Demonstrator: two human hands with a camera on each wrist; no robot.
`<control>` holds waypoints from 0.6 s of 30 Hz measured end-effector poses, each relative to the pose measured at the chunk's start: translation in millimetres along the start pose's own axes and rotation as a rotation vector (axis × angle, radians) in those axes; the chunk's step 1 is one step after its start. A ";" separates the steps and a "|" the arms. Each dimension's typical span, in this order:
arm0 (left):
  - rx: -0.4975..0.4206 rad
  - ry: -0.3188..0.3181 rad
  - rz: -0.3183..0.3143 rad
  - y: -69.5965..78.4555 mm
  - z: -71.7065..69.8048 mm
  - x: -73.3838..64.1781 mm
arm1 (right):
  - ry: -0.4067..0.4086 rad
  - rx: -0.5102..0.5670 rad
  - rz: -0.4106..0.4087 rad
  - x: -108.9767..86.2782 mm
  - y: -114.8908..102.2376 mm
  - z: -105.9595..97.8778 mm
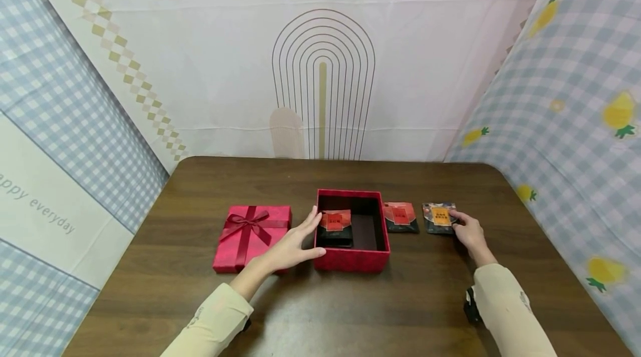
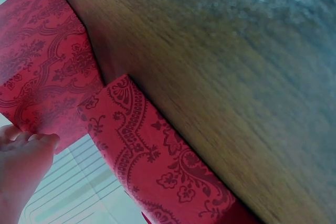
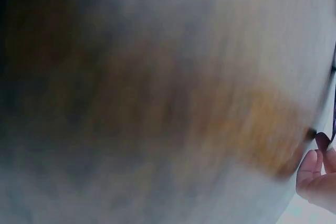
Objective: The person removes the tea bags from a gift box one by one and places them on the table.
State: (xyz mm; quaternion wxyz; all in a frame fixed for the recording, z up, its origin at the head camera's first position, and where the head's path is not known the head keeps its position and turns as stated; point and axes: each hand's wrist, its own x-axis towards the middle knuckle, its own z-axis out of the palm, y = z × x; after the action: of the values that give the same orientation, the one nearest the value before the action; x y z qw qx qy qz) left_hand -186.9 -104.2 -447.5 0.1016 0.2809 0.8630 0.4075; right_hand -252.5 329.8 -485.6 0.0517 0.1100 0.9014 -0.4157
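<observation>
An open red gift box (image 1: pixel 352 261) stands on the table with a red-and-black packet (image 1: pixel 335 222) inside, at its left. My left hand (image 1: pixel 295 243) rests against the box's left wall, fingers stretched along it and thumb at the front corner. The left wrist view shows its fingertips at the patterned red box wall (image 2: pixel 47 72). At the right, my right hand (image 1: pixel 469 233) pinches the right edge of a dark packet with an orange label (image 1: pixel 440 218). In the right wrist view my right hand (image 3: pixel 317 174) shows only at the right edge. Between box and right hand lies another red-and-black packet (image 1: pixel 400 218).
Left of the box lies the red lid (image 1: pixel 267 234) with a dark red ribbon bow, close by my left forearm. The brown wooden table (image 1: pixel 350 312) ends at a patterned cloth wall (image 1: pixel 220 68) behind. Checked cloth (image 1: pixel 591 140) hangs along both sides.
</observation>
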 end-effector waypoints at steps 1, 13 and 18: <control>0.001 0.001 0.005 -0.1 0.2 -0.3 | 0.006 -0.002 0.000 -0.3 0.8 0.0; 0.012 0.019 0.029 -0.6 1.3 -1.1 | 0.042 0.006 -0.003 -2.7 2.0 -1.6; 0.014 -0.004 -0.003 0.2 0.3 0.2 | 0.083 -0.008 -0.028 -6.2 -4.3 -4.6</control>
State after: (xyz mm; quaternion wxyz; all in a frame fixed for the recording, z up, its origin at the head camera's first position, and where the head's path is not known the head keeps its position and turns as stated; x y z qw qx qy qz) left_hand -186.9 -103.8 -447.6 0.1022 0.2811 0.8660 0.4007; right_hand -247.5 329.7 -478.3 0.0087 0.1143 0.9058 -0.4078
